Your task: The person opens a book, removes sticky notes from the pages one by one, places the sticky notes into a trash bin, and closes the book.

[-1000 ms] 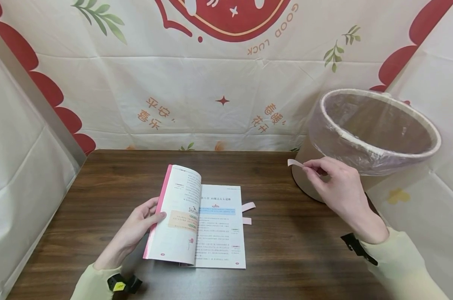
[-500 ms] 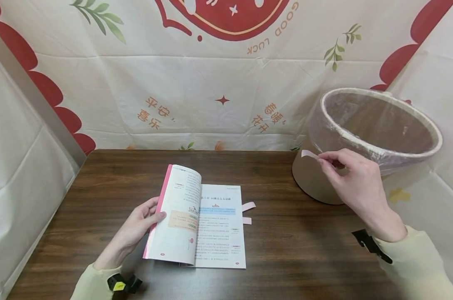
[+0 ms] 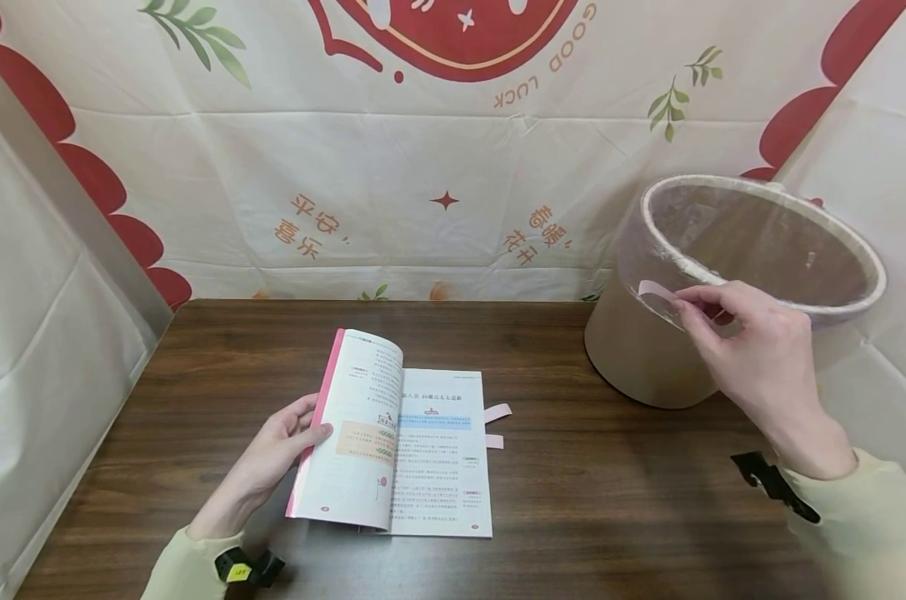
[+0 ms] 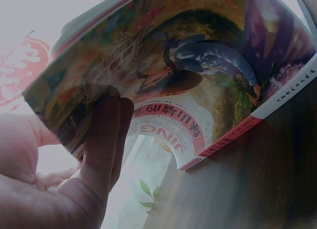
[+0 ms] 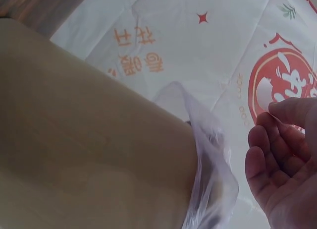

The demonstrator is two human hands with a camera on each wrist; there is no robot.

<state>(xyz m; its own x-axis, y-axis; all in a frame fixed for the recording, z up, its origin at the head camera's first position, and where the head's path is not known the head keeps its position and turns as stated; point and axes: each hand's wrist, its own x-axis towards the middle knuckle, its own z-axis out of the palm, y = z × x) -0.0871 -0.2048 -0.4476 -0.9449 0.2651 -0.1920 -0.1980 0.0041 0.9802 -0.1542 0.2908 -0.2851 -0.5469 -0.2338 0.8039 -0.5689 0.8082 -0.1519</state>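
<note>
An open book [image 3: 441, 467] lies on the table, its left part lifted and curved. My left hand [image 3: 272, 450] grips that lifted side, thumb on the page and fingers behind the cover. The left wrist view shows the illustrated cover [image 4: 208, 55] from beneath, fingers against it. Two pink paper strips [image 3: 496, 442] stick out from the book's right edge. Between thumb and index finger my right hand [image 3: 756, 350] pinches another pale pink paper strip [image 3: 655, 290]. That hand is in front of the rim of a bin [image 3: 648, 358], and the strip is outside the opening.
The bin is beige with a thin plastic liner [image 5: 213, 159] folded over its rim, at the table's back right. Dark wood table [image 3: 220, 358] surrounds the book. A printed white cloth [image 3: 422, 158] hangs behind, with white cloth at both sides.
My right hand has moved right and slightly up with the pinched paper strip, closer to the bin's rim. The left hand and the book have stayed in place.
</note>
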